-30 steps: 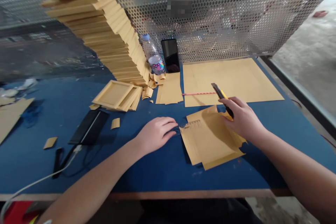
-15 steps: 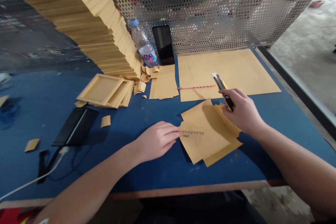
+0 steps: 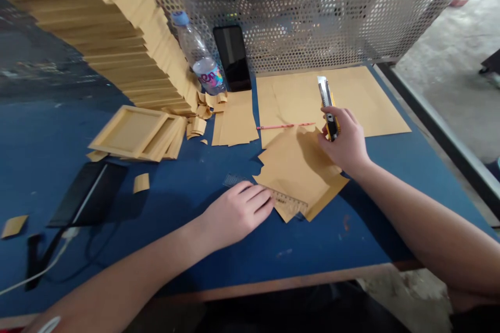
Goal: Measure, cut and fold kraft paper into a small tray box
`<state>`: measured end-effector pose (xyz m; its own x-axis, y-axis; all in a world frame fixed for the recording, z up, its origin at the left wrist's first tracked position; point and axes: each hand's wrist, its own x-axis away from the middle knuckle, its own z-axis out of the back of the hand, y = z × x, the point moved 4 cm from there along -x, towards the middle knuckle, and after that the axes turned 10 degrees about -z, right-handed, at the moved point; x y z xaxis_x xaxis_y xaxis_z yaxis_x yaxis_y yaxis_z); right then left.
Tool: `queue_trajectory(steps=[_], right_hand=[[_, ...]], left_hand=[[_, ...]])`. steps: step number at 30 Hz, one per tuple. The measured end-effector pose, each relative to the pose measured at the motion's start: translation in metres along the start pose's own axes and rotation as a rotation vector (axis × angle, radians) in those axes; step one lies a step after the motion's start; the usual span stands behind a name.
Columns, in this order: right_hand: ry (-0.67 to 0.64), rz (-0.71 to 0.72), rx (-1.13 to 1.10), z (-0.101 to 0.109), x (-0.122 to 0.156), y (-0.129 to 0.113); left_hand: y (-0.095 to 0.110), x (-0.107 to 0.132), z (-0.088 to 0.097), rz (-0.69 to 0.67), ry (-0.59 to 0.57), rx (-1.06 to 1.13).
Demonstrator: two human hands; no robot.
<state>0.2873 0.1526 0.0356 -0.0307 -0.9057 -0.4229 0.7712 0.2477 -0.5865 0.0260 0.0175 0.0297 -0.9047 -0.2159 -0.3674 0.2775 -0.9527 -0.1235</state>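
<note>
A cut brown paper sheet (image 3: 292, 161) with notched corners lies on the blue table in front of me. My left hand (image 3: 244, 210) has its fingers over a clear ruler (image 3: 288, 200), which slants across the sheet's near edge. Part of the ruler is hidden under those fingers. A yellow and black utility knife (image 3: 328, 109) is gripped in my right hand (image 3: 347, 140), its blade end pointing up and away. This hand is at the sheet's far right corner, and the knife is over a larger brown sheet (image 3: 371, 104). A red pencil (image 3: 285, 126) rests across the larger sheet's left edge.
At the left back rises a tall stack of brown folded pieces (image 3: 117, 36), with shallow trays (image 3: 127, 132) before it. A water bottle (image 3: 203, 57) and a phone (image 3: 233, 60) stand by the perforated metal panel (image 3: 297, 36). Paper scraps (image 3: 141, 183) and a black device (image 3: 88, 195) lie left.
My left hand has brought the ruler to the sheet's near edge and tilted it. My right hand has lifted the knife farther from me. The sheet's raised right side now lies flatter.
</note>
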Motion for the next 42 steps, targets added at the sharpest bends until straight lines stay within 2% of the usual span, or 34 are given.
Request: queue_trajectory(steps=[4, 6, 8, 10, 13, 15, 17, 20, 22, 26, 31, 37, 42], right_hand=[[-0.005, 0.049, 0.019, 0.004, 0.003, -0.008], [-0.029, 0.073, 0.023, 0.014, 0.011, -0.019], [-0.108, 0.079, -0.033, 0.026, 0.021, -0.031], [-0.258, 0.065, -0.218, 0.036, 0.03, -0.042], [-0.556, 0.089, -0.507, 0.042, 0.045, -0.056], [-0.675, 0.166, -0.547, 0.04, 0.053, -0.062], [-0.655, 0.295, -0.491, 0.037, 0.061, -0.064], [-0.52, 0.481, -0.4, 0.03, 0.074, -0.062], [-0.507, 0.515, -0.382, 0.025, 0.082, -0.058], [-0.618, 0.417, -0.388, 0.02, 0.086, -0.051], [-0.744, 0.31, -0.444, 0.029, 0.082, -0.051], [-0.884, 0.009, -0.576, 0.032, 0.086, -0.041], [-0.905, -0.117, -0.584, 0.03, 0.086, -0.033]], left_hand=[[-0.001, -0.007, -0.006, 0.071, 0.027, 0.101], [0.003, -0.009, -0.007, 0.087, 0.038, 0.153], [0.007, -0.01, -0.008, 0.104, 0.048, 0.19], [0.01, -0.009, -0.01, 0.11, 0.065, 0.22], [0.012, -0.007, -0.013, 0.107, 0.094, 0.256], [0.013, -0.006, -0.015, 0.109, 0.111, 0.266], [0.016, -0.006, -0.016, 0.111, 0.118, 0.267], [0.019, -0.006, -0.014, 0.111, 0.115, 0.263], [0.021, -0.005, -0.012, 0.121, 0.11, 0.264], [0.022, -0.005, -0.01, 0.108, 0.09, 0.29], [0.021, -0.005, -0.01, 0.107, 0.106, 0.312], [0.023, -0.006, -0.009, 0.094, 0.093, 0.299], [0.026, -0.007, -0.007, 0.078, 0.063, 0.272]])
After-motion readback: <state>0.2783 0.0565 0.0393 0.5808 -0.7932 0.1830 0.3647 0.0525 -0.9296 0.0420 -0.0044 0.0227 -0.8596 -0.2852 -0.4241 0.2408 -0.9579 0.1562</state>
